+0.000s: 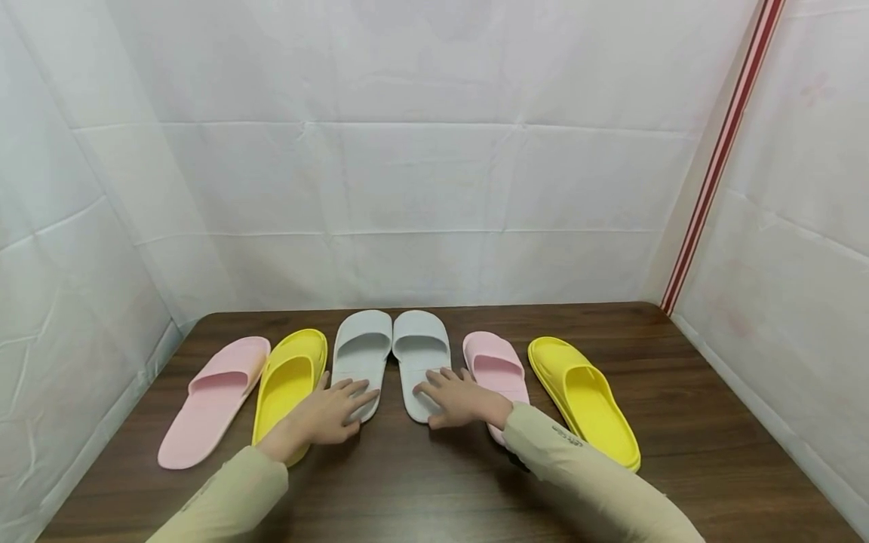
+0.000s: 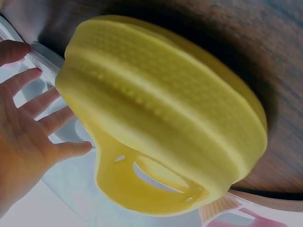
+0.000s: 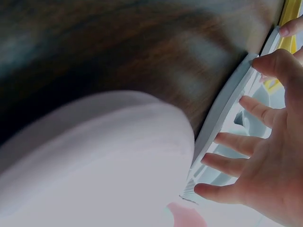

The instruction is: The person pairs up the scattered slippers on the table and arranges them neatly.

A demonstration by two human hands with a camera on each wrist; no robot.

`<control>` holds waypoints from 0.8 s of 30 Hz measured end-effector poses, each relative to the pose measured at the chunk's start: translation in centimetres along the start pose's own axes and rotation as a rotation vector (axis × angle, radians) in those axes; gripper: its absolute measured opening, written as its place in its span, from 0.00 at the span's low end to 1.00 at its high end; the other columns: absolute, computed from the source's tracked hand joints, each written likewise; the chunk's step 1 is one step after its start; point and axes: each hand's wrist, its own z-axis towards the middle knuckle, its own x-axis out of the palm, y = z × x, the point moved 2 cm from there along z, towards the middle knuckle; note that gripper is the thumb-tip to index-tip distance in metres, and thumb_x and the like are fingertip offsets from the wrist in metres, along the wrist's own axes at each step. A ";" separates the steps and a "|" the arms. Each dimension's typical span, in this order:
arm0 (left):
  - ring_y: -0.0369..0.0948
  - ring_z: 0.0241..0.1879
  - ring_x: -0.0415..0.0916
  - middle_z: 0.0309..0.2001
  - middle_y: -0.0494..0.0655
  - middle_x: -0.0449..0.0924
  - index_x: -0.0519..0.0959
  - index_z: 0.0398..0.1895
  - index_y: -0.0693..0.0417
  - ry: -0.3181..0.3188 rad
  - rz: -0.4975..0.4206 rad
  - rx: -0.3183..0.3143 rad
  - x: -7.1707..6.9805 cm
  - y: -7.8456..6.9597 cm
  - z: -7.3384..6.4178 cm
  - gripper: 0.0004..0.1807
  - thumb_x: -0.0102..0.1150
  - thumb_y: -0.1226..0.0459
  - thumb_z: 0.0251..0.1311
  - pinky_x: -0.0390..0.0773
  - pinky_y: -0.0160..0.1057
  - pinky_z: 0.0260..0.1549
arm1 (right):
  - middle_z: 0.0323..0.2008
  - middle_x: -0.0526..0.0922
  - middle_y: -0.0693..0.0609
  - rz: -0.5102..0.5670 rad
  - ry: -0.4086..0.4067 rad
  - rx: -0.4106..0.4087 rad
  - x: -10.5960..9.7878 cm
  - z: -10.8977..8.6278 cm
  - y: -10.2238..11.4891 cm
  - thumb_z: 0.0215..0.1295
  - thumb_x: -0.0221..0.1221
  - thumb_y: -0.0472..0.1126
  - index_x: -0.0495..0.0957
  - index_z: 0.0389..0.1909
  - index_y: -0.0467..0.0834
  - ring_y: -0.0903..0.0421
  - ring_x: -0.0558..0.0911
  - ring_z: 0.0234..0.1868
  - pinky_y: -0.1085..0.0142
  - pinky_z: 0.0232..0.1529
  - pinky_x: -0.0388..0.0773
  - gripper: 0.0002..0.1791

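Observation:
Two white slippers stand side by side mid-table, the left one and the right one, toes toward the back wall. My left hand lies with spread fingers at the heel part of the left white slipper; its wrist overlaps a yellow slipper. Over the heel of the other white slipper, my right hand reaches with its fingers spread too. The right wrist view has these fingers right at the slipper's edge. My right forearm crosses above a pink slipper and partly hides it.
At the far left lies another pink slipper, close against the left yellow one. A second yellow slipper sits at the right, angled outward. The dark wooden table meets white sheeting behind it, with more sheeting at both sides.

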 end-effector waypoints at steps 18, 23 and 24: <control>0.52 0.59 0.64 0.59 0.55 0.67 0.66 0.60 0.52 -0.004 -0.009 -0.026 0.0 0.4 0.4 0.28 0.53 0.57 0.54 0.54 0.66 0.54 | 0.64 0.60 0.47 0.057 0.005 0.018 0.2 0.7 -0.2 0.55 0.54 0.51 0.62 0.58 0.54 0.45 0.59 0.64 0.44 0.59 0.56 0.28; 0.53 0.59 0.64 0.59 0.56 0.67 0.66 0.60 0.52 0.001 -0.038 -0.034 -0.2 0.3 0.3 0.28 0.54 0.58 0.53 0.54 0.67 0.54 | 0.65 0.59 0.47 0.067 0.013 0.016 0.2 0.8 0.0 0.55 0.54 0.51 0.62 0.58 0.55 0.44 0.58 0.65 0.43 0.60 0.55 0.28; 0.53 0.59 0.64 0.59 0.56 0.67 0.66 0.60 0.52 0.000 -0.039 -0.035 -0.2 0.3 0.3 0.28 0.54 0.58 0.53 0.53 0.67 0.54 | 0.65 0.59 0.47 0.067 0.011 0.015 0.1 0.8 0.0 0.55 0.54 0.51 0.62 0.58 0.55 0.44 0.58 0.65 0.43 0.60 0.54 0.28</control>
